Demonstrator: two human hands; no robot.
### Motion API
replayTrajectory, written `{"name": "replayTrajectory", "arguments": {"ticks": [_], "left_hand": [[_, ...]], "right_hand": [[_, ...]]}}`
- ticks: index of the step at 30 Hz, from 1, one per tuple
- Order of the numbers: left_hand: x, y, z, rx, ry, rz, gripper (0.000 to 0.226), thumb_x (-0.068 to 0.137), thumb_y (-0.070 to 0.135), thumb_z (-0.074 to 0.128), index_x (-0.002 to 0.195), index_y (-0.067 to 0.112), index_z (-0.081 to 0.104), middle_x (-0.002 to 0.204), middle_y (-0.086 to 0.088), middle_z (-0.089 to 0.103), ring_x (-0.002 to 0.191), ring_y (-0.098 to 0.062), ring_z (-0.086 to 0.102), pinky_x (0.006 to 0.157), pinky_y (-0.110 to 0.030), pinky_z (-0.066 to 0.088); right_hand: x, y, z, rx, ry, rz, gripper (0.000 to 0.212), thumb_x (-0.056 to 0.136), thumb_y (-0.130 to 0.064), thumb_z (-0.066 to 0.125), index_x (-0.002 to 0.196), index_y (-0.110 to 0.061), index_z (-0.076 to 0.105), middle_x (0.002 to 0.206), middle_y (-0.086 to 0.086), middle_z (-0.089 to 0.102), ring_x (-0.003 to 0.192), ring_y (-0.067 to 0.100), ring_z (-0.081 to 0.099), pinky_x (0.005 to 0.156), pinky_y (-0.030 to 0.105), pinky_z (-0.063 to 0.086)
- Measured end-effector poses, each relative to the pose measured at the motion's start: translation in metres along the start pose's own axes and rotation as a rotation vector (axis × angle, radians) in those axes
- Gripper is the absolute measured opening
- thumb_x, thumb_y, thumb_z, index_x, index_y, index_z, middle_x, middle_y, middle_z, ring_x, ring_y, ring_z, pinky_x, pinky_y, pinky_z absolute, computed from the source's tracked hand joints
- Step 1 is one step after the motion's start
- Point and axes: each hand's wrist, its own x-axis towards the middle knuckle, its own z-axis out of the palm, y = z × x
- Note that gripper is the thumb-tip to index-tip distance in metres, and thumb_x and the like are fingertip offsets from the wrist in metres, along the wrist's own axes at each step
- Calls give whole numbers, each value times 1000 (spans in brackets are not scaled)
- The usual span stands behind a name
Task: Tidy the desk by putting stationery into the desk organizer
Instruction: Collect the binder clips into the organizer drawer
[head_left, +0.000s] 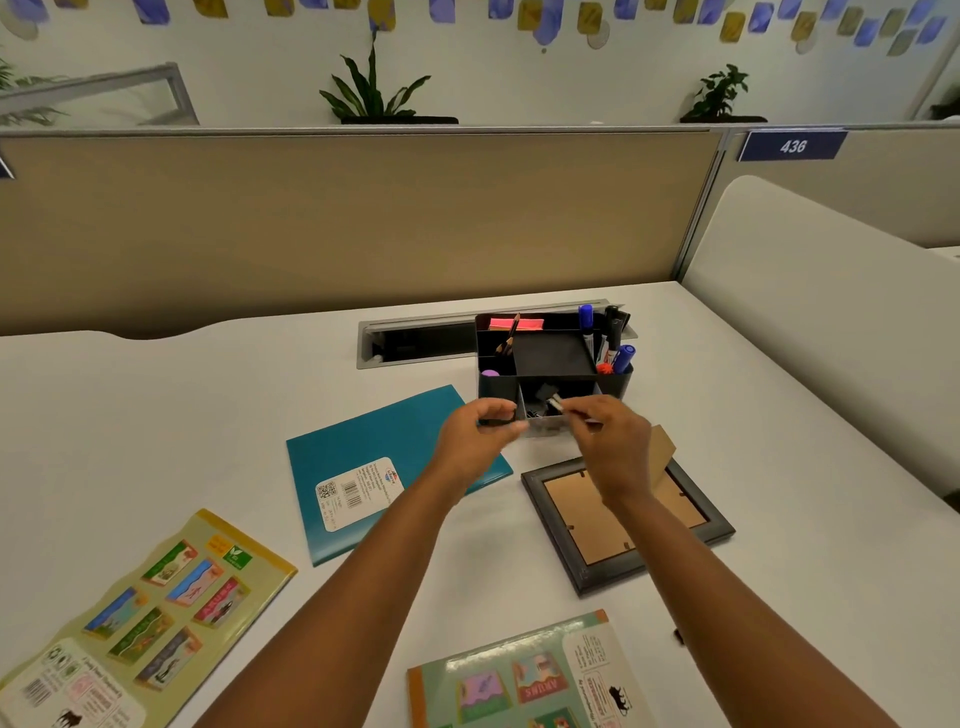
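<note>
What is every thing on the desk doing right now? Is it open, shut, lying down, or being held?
Desk organizer: upright, part filled.
Markers: standing in the organizer.
Picture frame: face down, stand flap lifted.
Teal folder: shut, lying flat.
Left hand: fingers curled at the organizer's front.
Right hand: pinching a small blurred item.

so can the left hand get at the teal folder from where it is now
Probably yes: the left hand hovers just above the teal folder's far corner and nothing lies on the folder, though its fingers already seem curled on something small.
</note>
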Motion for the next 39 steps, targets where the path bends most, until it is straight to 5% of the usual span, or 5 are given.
{"name": "replayTrajectory", "arguments": {"ticks": [8, 18, 30, 34, 39], "left_hand": [[6, -12, 17, 1042, -233, 321, 77, 92, 25, 56, 151, 17, 7, 161, 1, 0, 149, -17, -2, 119, -43, 16], [7, -9, 19, 1119, -229, 278, 70, 93, 23, 52, 150, 18, 11, 160, 2, 7, 148, -19, 13, 117, -42, 25], [1, -1, 19, 1161, -183, 253, 68, 93, 16, 51, 150, 21, 14, 160, 6, 9, 145, -22, 23, 101, -35, 45], [-1, 1, 19, 1146, -180, 254, 67, 93, 14, 51, 150, 21, 15, 160, 6, 10, 142, -21, 30, 96, -30, 47], [-2, 2, 18, 1139, -182, 240, 69, 93, 13, 52, 150, 20, 14, 160, 6, 9, 142, -20, 31, 95, -30, 48]], "right_hand": [[19, 25, -14, -134, -98, 60, 21, 85, -8, 60, 104, -4, 68, 103, 15, 71, 96, 25, 66, 85, 23, 44], [27, 27, -52, -68, -231, 298, 17, 85, -5, 60, 98, -6, 70, 103, 13, 70, 86, 17, 62, 81, 26, 48], [-37, 18, -87, -798, -1237, 708, 52, 72, -33, 74, 110, -3, 56, 111, 8, 64, 92, 19, 64, 90, 32, 53], [-50, 11, -79, -949, -1350, 735, 37, 79, -28, 70, 103, -3, 58, 131, 7, 55, 120, 19, 54, 104, 30, 42], [-46, 8, -73, -832, -1273, 628, 25, 76, -18, 72, 93, -3, 60, 104, 8, 68, 98, 18, 66, 89, 27, 53]]}}
